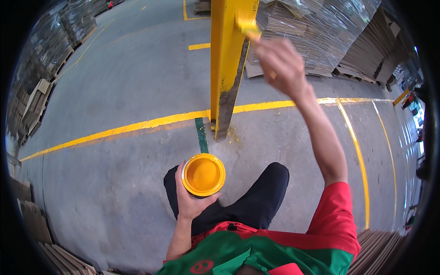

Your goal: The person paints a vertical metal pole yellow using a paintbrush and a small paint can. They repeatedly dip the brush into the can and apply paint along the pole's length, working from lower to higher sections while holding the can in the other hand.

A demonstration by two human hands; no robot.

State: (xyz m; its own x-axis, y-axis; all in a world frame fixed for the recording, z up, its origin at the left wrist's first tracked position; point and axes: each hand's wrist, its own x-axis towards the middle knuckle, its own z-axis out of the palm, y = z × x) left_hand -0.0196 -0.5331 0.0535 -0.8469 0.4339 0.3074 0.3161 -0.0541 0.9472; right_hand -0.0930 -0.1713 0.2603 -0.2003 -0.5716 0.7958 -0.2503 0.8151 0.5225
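Observation:
My left hand (192, 201) is wrapped round an open paint can (222, 176), held upright above my left thigh. Yellow paint (201, 174) fills part of it and coats the rim. Up and to the right, my right hand (282, 64) grips a paintbrush (251, 30) whose yellow bristles press on the upper part of a steel column (224, 59). Motion blurs this hand and the brush. The column's faces are mostly yellow, while a dark unpainted stretch (227, 107) shows on its lower right face.
Behind the column, stacked cardboard (298, 32) wrapped in clear film stands on pallets. More wrapped stacks (39, 41) line the left side. A yellow floor line (146, 123) passes the column's foot, with a short green stripe (201, 135) beside it. Cardboard sheets (376, 250) lie at lower right.

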